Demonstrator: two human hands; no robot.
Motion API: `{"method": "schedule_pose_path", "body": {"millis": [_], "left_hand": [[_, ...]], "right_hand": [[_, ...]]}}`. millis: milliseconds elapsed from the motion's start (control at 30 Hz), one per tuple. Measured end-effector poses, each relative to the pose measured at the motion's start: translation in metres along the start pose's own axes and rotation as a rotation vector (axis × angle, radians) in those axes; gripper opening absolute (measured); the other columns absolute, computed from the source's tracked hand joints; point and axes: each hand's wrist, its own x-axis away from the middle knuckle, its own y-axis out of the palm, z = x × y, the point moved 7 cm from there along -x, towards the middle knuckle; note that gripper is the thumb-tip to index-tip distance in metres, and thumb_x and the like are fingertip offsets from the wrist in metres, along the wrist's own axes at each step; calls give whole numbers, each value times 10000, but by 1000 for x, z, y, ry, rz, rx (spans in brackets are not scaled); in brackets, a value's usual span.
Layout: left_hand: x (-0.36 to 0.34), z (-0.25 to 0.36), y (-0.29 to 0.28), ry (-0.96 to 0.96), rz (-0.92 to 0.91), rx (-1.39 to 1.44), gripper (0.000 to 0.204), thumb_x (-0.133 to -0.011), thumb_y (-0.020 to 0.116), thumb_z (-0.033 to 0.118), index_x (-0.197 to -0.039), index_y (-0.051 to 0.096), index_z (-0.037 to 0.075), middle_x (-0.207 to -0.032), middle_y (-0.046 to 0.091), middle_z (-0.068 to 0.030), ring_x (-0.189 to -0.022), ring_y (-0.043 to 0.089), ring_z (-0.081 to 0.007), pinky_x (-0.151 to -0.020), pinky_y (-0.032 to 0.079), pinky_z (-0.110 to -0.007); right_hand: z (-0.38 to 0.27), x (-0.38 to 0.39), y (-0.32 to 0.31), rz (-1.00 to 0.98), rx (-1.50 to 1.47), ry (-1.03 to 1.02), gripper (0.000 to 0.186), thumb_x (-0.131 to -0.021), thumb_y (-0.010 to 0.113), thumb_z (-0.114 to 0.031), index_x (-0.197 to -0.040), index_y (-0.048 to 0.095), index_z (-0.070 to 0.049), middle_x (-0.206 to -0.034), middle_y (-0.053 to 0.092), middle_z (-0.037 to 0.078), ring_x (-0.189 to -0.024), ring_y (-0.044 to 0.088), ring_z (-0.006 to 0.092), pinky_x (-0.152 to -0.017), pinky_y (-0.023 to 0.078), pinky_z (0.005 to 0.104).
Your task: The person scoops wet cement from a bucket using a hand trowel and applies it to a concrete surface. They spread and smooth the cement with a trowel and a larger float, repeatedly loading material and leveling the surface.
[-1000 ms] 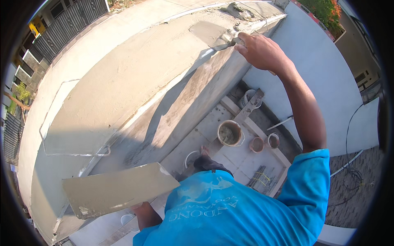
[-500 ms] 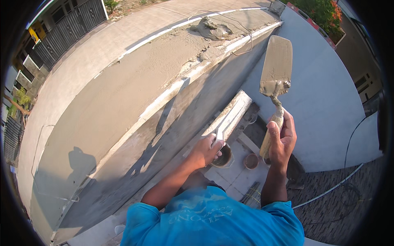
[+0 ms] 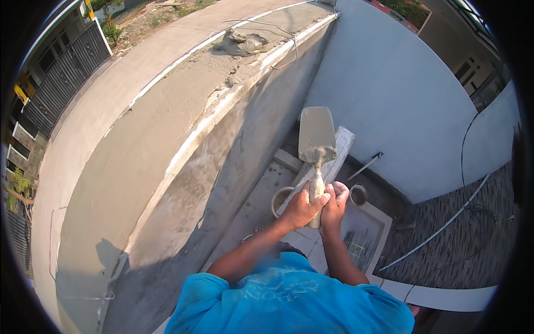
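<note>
A pointing-style masonry trowel (image 3: 317, 133), its blade coated in grey mortar, stands blade-up in front of me. My left hand (image 3: 301, 208) closes round its pale handle, thumb across it. Against the other side of the handle, my right hand (image 3: 334, 207) is closed too, fingers curled. Behind the trowel slants a long, mortar-smeared float (image 3: 344, 146); its grip is hidden by the hands, so which one bears it is unclear. To the left, wet mortar (image 3: 139, 131) covers the top of the wall, with a heap of mortar (image 3: 243, 43) farther along.
A thin bent wire (image 3: 293, 50) crosses the ledge near the heap. Below are a round bucket (image 3: 280, 199) and a small pot (image 3: 358, 194). A pipe (image 3: 365, 166) sticks out near the white wall (image 3: 400, 94). A pale hose (image 3: 439, 236) lies on dark paving at right.
My hands have come together at the trowel's handle. The trowel has moved left and lower, now in front of the float. The view has shifted right.
</note>
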Motion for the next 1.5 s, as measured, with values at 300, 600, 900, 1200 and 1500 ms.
{"method": "schedule_pose_path", "body": {"millis": [300, 600, 900, 1200, 1500], "left_hand": [[11, 23, -4, 119, -145, -12, 640, -934, 613, 526, -1257, 546, -23, -1097, 688, -243, -1115, 641, -407, -950, 495, -457], [123, 42, -121, -123, 222, -384, 447, -820, 753, 314, -1152, 588, 64, -918, 726, -173, -858, 718, -390, -767, 555, -459], [254, 5, -196, -128, 744, -1020, 336, -578, 781, 170, -874, 661, 64, -749, 671, -117, -698, 673, -354, -644, 519, -445], [306, 1, -222, -181, 835, -1225, 384, -477, 746, 164, -832, 653, 49, -777, 651, -113, -755, 635, -335, -713, 511, -430], [325, -3, -263, -88, 865, -1141, 397, -486, 795, 166, -852, 694, 49, -839, 693, -127, -751, 663, -353, -701, 546, -436]], "right_hand": [[20, 8, 20, -274, -276, 75, 247, -1090, 453, -270, -1202, 513, -59, -1018, 605, 42, -925, 599, 116, -818, 520, 303], [-235, -105, 125, -389, 413, -726, 304, -1025, 610, -288, -1188, 630, -32, -896, 698, 70, -773, 666, 160, -697, 518, 317], [-270, -189, 335, -642, 1140, -899, 491, -953, 614, -518, -1143, 730, -81, -951, 730, 196, -891, 699, 323, -815, 530, 452], [-235, -222, 374, -618, 1352, -1048, 433, -912, 635, -497, -1079, 729, -109, -905, 745, 137, -915, 710, 322, -814, 539, 476], [-219, -266, 388, -928, 1114, -462, 366, -888, 656, -398, -929, 737, -43, -607, 513, 52, -431, 476, 176, -433, 398, 368]]}}
